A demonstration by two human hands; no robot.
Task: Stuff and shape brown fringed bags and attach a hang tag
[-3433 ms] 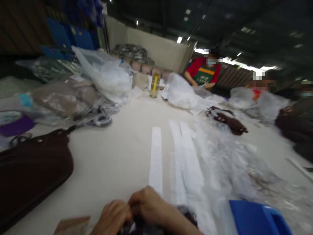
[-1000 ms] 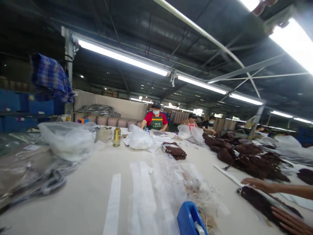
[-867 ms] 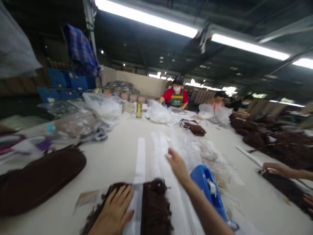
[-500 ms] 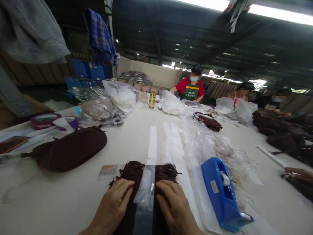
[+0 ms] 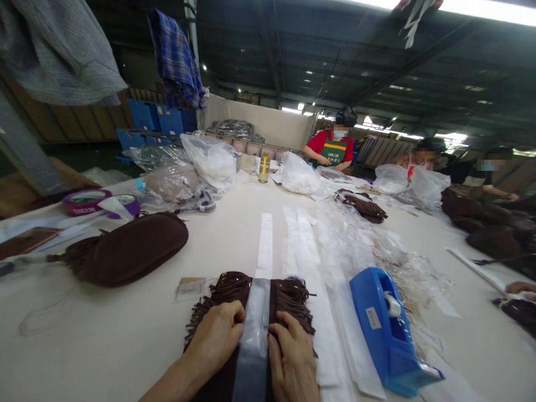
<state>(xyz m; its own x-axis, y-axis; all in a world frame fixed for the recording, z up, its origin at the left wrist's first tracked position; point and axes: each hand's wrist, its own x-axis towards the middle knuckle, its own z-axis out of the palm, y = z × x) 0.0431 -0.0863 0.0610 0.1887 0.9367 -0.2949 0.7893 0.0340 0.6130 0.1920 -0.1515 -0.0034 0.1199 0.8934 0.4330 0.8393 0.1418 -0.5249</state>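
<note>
A dark brown fringed piece lies before me on the table, its tassels spread to both sides. Along its middle runs a clear plastic strip, over a white strip that sticks out at the far end. My left hand is closed, fingers curled onto the brown material at the plastic's left edge. On the opposite edge my right hand has bent fingers and thumb gripping the brown material. The near end of the piece runs out of view.
A blue tape dispenser stands to the right, beside white strips. At left lie a brown bag, tape rolls and a phone-like brown object. Plastic bags and a jar stand farther back. Co-workers are across the table.
My hands have slid inward to the plastic strip's edges and slightly nearer me, and more of the fringe shows. The left fingers are more tightly curled. The view has shifted slightly.
</note>
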